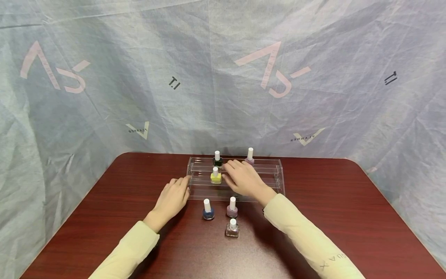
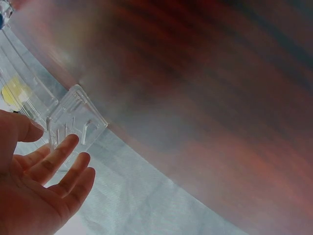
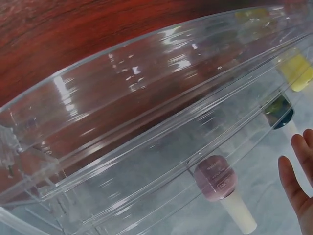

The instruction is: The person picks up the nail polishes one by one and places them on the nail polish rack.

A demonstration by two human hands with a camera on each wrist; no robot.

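Note:
A clear tiered rack [image 1: 237, 192] stands toward the back of the table. My left hand [image 1: 173, 197] is at its left end, fingertips right at the side panel; the left wrist view shows that hand [image 2: 51, 188] with fingers spread and nothing held. My right hand [image 1: 244, 179] reaches over the rack just right of a yellow nail polish bottle [image 1: 216, 178], its fingers extended and apart in the right wrist view. Behind the yellow bottle, on an upper tier, stands a dark green nail polish bottle [image 1: 217, 159]. A mauve nail polish bottle [image 3: 215, 178] stands farther right, partly behind the right hand in the head view.
In front of the rack, a blue nail polish bottle [image 1: 208, 213], a pinkish-mauve one [image 1: 232, 211] and a greyish-brown one [image 1: 232, 230] stand on the dark red wooden table [image 1: 139, 174]. A pale printed cloth [image 1: 209, 116] hangs behind the table.

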